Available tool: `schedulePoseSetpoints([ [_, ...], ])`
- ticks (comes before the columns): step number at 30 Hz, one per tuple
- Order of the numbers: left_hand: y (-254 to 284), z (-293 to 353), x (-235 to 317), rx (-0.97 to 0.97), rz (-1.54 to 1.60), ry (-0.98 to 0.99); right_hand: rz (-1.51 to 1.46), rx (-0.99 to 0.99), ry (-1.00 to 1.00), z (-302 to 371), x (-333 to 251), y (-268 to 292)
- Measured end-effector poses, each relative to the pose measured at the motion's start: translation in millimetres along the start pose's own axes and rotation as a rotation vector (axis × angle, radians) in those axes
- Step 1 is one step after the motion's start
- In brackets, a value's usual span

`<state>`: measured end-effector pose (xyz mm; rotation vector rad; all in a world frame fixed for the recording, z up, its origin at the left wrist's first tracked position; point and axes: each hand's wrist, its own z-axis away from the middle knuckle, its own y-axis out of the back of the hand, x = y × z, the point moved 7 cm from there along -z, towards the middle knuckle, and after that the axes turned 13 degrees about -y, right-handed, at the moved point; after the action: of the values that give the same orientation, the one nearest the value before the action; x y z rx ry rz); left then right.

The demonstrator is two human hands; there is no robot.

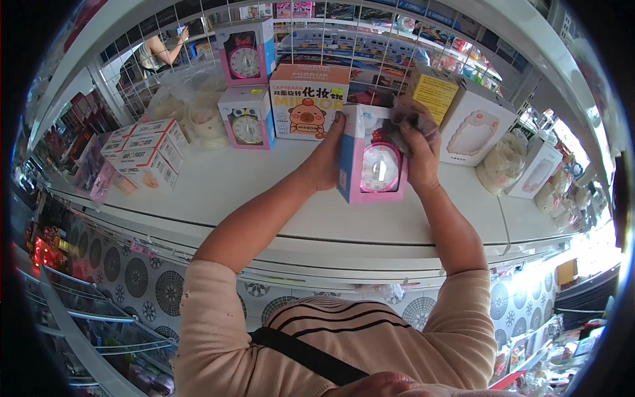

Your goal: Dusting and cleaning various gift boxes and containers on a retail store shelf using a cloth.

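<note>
A boxed alarm clock [354,186] in pink, white and blue packaging is tilted up over the white shelf, its round pink clock showing through a window. My left hand [324,159] is closed on the box's left side, thumb near the top corner. My right hand [421,155] grips a dark greyish cloth [413,124] and presses it against the box's upper right edge. Just behind stands an orange and white mirror box [309,106] with a cartoon animal on it. Left of that are two more clock boxes, a pink one [246,56] on top of a white and blue one [248,122].
Small white and red boxes [149,152] are stacked at the left of the shelf [317,218], beside plastic-wrapped items [205,122]. Along the right stand a yellow box [433,92], a large white box [473,126] and a wrapped round item [501,162]. A wire grid [377,46] backs the shelf.
</note>
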<state>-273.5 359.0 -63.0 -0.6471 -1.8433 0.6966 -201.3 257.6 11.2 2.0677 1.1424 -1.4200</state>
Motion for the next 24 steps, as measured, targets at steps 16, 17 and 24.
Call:
schedulePoseSetpoints([
  [16,-20,-9,23,-0.056,0.026,-0.22,1.094,0.023,0.653,23,-36,-44],
  [17,-21,-10,23,-0.07,0.088,-0.201,1.127,-0.009,0.655,25,-36,-46],
  [24,-13,-13,46,-0.064,0.08,-0.286,1.099,-0.259,0.691,42,-22,-67],
])
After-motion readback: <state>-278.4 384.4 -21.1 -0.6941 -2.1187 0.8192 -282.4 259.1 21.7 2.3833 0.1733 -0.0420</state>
